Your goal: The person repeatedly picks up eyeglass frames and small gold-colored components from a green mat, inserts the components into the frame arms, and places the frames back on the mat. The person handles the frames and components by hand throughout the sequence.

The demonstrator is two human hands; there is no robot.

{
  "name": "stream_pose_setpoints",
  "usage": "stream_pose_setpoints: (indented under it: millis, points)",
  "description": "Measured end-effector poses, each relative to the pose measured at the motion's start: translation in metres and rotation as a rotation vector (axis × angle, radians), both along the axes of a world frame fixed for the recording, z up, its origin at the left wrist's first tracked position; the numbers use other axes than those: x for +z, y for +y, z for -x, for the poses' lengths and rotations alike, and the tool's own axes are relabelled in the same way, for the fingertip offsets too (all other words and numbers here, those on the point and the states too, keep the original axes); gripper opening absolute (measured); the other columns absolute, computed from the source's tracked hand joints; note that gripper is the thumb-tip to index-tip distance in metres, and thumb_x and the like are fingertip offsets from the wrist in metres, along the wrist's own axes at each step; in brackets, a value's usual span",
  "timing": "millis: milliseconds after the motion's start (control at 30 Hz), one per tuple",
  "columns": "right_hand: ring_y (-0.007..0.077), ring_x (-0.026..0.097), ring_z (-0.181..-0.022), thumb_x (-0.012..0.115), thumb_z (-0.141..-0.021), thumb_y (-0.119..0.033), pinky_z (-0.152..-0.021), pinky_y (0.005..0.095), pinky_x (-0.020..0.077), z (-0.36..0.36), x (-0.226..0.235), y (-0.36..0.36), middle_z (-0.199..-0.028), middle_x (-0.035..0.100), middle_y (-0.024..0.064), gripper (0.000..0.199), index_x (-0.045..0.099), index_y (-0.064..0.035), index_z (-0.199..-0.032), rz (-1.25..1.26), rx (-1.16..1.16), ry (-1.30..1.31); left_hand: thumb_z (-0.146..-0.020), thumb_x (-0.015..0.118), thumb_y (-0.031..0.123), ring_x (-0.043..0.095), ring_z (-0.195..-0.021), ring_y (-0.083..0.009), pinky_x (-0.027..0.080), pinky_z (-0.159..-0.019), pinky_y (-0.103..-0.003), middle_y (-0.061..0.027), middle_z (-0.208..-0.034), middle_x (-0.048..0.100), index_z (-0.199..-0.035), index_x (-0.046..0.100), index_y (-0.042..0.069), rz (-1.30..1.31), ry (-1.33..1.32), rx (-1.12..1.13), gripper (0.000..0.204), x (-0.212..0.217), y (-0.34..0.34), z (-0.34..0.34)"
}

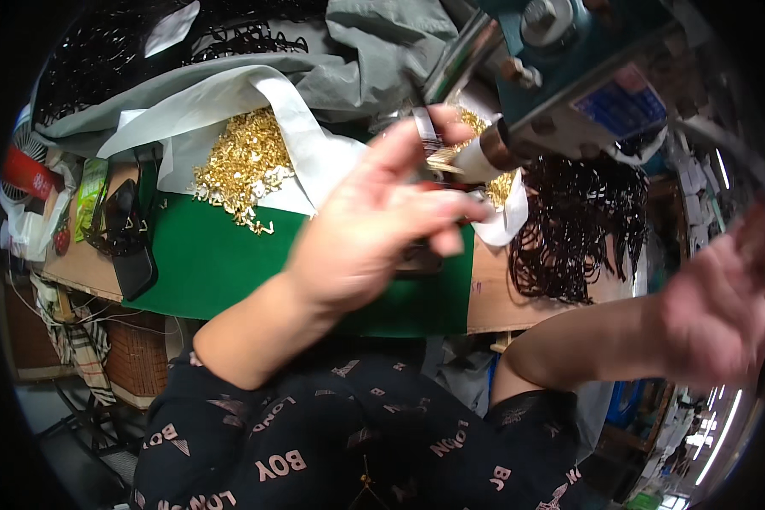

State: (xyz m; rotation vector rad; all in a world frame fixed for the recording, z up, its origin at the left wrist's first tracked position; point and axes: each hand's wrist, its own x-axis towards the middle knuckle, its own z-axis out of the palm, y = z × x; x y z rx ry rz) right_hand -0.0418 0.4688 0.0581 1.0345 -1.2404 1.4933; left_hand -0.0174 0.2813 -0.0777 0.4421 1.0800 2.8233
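Note:
My left hand (361,217) is raised over the green mat, its fingers apart and slightly blurred. Its fingertips are beside the metal working parts of a teal machine (561,59), close to a pale cylinder with a brown end (484,153). No object shows clearly in its grasp. Far out at the right edge, my right hand (716,310) is smeared by motion, so its fingers cannot be made out. A heap of small gold-coloured metal pieces (251,157) lies on white sheeting (302,161), left of my left hand. More gold pieces (499,189) sit near the machine.
A green mat (204,263) covers part of the wooden table (506,306). Dark glossy cords (569,225) hang over the table at right; black cords (102,68) and grey cloth (382,34) lie at the back. Sunglasses (119,217) and a red cylinder (32,172) are at left.

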Motion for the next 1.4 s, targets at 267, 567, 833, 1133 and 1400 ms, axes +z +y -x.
stream_pose_setpoints:
  millis: [267,567,833,1133,1400]
  points:
    - [0.0097,0.055,-0.066,0.066,-0.079,-0.008,-0.065,0.0250,0.0478,0.078,-0.256,0.044,-0.074,0.062,0.0031,0.014,0.063,-0.0006,-0.090,-0.662,-0.332,-1.315,-0.094,0.044,0.016,0.042,-0.068,-0.0098,0.036,-0.056,-0.020,-0.0001,-0.081,0.045,-0.129,0.041,-0.005,-0.033,-0.450,0.307,0.041,-0.087,-0.115,-0.044]
    - [0.0242,0.057,-0.070,0.072,-0.069,-0.010,-0.067,0.0341,0.0469,0.092,-0.244,0.014,-0.072,0.057,0.0112,0.021,0.061,-0.0015,-0.085,-0.923,-0.562,-0.767,-0.076,0.070,0.024,0.035,-0.127,-0.0353,0.026,-0.107,-0.042,-0.0222,-0.137,0.036,-0.131,0.041,-0.003,1.668,0.308,0.711,0.068,-0.062,-0.093,-0.057]
    - [0.0307,0.060,-0.077,0.068,-0.072,-0.009,-0.071,0.0385,0.0474,0.117,-0.266,0.027,-0.082,0.060,0.0151,0.014,0.060,0.0000,-0.080,-1.197,-0.736,-0.640,-0.068,0.072,0.013,0.035,-0.129,-0.0318,0.028,-0.106,-0.046,-0.0156,-0.133,0.042,-0.116,0.054,0.002,1.841,0.508,-0.056,0.053,-0.067,-0.088,-0.073]
    - [0.0299,0.060,-0.076,0.067,-0.072,-0.007,-0.069,0.0371,0.0480,0.115,-0.264,0.031,-0.081,0.060,0.0143,0.018,0.061,-0.0003,-0.087,-1.203,-0.605,-0.648,-0.077,0.065,0.009,0.060,-0.067,-0.0240,0.047,-0.062,-0.033,-0.0078,-0.070,0.059,-0.128,0.044,0.002,1.462,0.275,0.252,0.055,-0.056,-0.090,-0.079]
    - [0.0257,0.060,-0.070,0.065,-0.072,-0.005,-0.066,0.0333,0.0483,0.098,-0.242,0.021,-0.077,0.059,0.0122,0.013,0.060,-0.0012,-0.083,-0.949,-0.563,-0.524,-0.074,0.061,-0.007,0.063,-0.082,-0.0282,0.048,-0.079,-0.034,-0.0127,-0.087,0.064,-0.140,0.020,-0.003,1.219,0.447,0.210,0.078,-0.047,-0.083,-0.074]
